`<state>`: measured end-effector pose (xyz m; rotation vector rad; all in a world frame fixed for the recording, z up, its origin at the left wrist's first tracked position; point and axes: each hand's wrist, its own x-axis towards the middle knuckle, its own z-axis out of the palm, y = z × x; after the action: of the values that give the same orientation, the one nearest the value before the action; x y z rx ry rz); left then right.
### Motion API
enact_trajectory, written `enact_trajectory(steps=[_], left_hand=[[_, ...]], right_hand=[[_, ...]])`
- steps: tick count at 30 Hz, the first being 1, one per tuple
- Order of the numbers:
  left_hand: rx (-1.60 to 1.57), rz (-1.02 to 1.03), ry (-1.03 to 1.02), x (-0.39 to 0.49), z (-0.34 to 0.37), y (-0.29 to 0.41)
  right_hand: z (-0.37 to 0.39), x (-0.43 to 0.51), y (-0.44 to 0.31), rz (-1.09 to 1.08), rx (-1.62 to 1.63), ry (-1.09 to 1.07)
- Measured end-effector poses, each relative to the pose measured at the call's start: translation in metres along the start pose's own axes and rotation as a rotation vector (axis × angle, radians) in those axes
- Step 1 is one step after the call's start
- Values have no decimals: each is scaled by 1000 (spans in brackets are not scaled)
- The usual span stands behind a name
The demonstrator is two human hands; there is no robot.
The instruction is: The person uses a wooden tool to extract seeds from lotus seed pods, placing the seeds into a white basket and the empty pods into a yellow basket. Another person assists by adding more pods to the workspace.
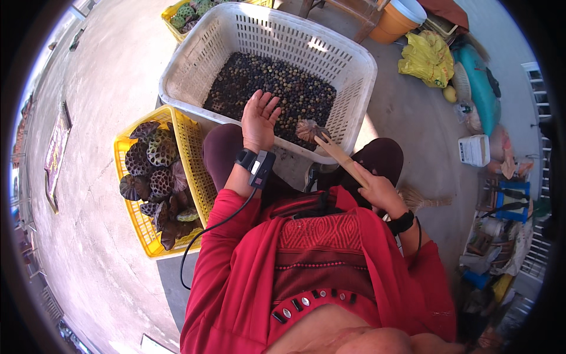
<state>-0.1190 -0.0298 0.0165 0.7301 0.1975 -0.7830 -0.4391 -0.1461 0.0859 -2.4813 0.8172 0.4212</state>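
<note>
My left hand [260, 121] is palm up over the near rim of a white slotted plastic crate [194, 66], holding nothing, its fingers slightly curled. Dark and pale lotus seeds [283, 79] cover the crate's floor. A flat wooden tool [342, 157] with a notched tip is gripped in my right hand [380, 188] and slants up to the crate. Right at its tip is a brown dried lotus pod [309, 130]; whether the two touch is hard to tell. To my left, a yellow plastic basket [146, 236] holds several dark lotus seed pods [161, 181].
Another yellow basket [170, 15] with greener pods stands behind the crate. At right are an orange bucket [391, 26], a yellow plastic bag [426, 57], a teal sack [477, 84] and a white tub [474, 150]. A straw brush [424, 201] lies beside my right wrist.
</note>
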Motion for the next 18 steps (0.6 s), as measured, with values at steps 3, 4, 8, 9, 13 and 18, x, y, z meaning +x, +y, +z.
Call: enact_trajectory(steps=[3,4,8,9,13,18], left_hand=[[-6,-12,-7,0,-2,1],[-3,-11,-11,0,-2,0],[4,-17,-59,-1,3,2],[16,-13,-67,-3,4,5],[-15,33,-176,-9,8,26],[75,-44,-276,-23,8,45]], right_hand=[[5,1,10,70,186,260],[7,2,14,60,36,205],[14,9,24,-44,-211,-60],[11,11,27,-32,134,-74],[-8,8,41,80,1443,-404],[-5,3,45,-177,1909,-637]])
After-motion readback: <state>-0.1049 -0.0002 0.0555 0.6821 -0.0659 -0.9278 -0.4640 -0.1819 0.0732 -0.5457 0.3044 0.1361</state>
